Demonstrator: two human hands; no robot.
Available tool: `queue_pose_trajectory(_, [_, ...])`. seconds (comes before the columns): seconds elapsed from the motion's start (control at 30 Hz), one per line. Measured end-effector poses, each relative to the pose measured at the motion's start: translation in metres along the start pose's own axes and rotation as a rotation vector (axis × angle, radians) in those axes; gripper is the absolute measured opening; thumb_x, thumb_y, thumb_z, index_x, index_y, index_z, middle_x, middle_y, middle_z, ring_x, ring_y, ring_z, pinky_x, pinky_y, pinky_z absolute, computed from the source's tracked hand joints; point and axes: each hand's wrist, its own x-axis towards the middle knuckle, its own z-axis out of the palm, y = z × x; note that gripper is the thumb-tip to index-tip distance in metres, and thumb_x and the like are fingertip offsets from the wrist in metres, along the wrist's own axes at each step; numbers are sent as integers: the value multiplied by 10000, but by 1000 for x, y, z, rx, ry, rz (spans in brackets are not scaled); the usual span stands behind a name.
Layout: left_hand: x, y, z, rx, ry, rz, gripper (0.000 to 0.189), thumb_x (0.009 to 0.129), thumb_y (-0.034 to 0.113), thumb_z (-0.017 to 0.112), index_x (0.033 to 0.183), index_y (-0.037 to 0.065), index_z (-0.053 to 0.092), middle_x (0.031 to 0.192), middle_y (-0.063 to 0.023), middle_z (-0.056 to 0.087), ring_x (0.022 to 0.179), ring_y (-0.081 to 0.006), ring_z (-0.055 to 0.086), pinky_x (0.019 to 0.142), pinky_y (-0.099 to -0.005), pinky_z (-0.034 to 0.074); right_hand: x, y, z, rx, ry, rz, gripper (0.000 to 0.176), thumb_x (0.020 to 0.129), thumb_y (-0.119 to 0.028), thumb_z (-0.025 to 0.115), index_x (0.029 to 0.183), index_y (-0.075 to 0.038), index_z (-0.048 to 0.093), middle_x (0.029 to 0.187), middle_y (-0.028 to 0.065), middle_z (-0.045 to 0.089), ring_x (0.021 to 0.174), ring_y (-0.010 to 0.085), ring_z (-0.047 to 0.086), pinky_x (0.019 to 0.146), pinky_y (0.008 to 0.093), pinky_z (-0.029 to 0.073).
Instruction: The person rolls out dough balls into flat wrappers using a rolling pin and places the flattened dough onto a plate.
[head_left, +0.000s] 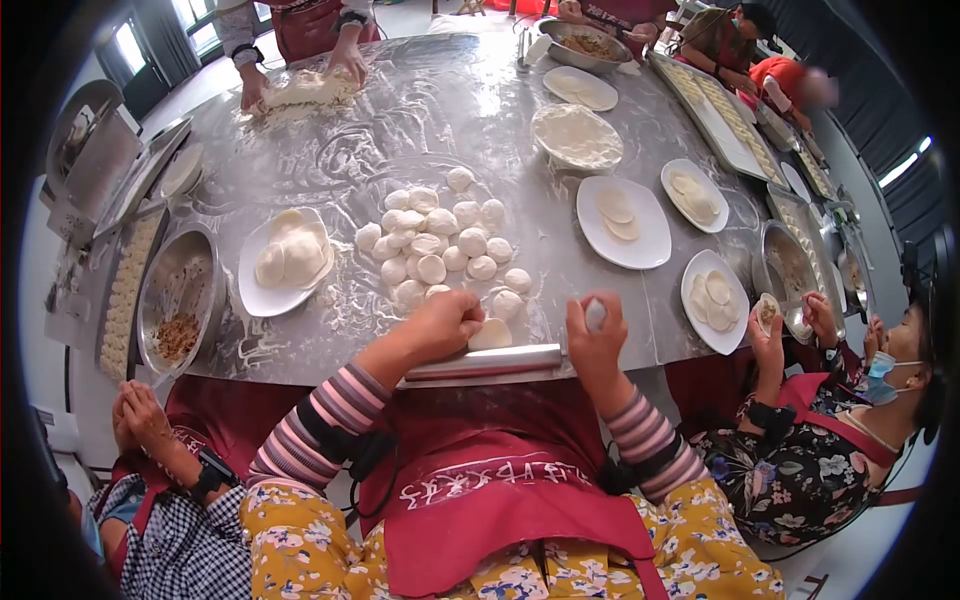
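My left hand [447, 322] is closed, its fingers pinching the edge of a flat round dough wrapper [491, 335] near the table's front edge. To its right my right hand [598, 330] is raised, with fingers curled round a small pale, greyish thing that I cannot make out. Between and below my hands, a shiny metal bar [485, 363] lies along the table edge. Just beyond my left hand, several floury dough balls [431, 268] are clustered on the steel table [330, 190].
Left stand a plate of wrappers [257, 298] and a filling bowl [212, 290]. Right are plates of wrappers [655, 235] and a dumpling tray [725, 140]. Co-workers' hands [145, 418] [768, 340] flank me; across the table another person's hands [348, 62] press dough [305, 92].
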Motion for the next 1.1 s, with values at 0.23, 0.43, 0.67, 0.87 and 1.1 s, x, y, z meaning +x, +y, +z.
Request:
queue_pose_trajectory(0.23, [17,10,0,79,2,28,153,810,130,609,879,-6,621,792,-188,636,749,-293,629,663,-372,476,47,10,44,125,34,-43,226,772,-39,668,904,-54,485,681,152,568,607,376,587,525,400,449])
queue_pose_trajectory(0.43, [1,4,3,80,12,22,145,816,134,593,856,-5,604,783,-193,623,753,-318,620,672,-378,473,-7,-7,-6,115,20,37,238,757,-12,676,900,-55,491,701,131,556,571,336,587,514,384,449])
queue_pose_trajectory(0.67, [7,8,2,155,20,41,154,809,141,597,860,-4,604,793,-203,627,742,-339,615,674,-383,477,37,11,39,118,49,-17,238,752,-5,678,886,-55,489,652,128,567,575,354,583,510,382,444])
queue_pose_trajectory(0.87, [10,4,-7,192,-116,59,145,805,128,590,847,-11,599,742,-194,621,684,-337,605,630,-397,460,-3,1,-1,-60,-10,-129,243,752,2,675,890,-61,485,698,124,537,570,330,571,508,368,445])
queue_pose_trajectory(1.1, [-7,7,-8,77,-56,-7,149,805,138,579,824,-10,580,739,-200,600,713,-341,594,646,-412,441,9,-4,5,89,35,25,238,756,12,669,892,-55,485,671,127,546,565,336,581,512,365,452])
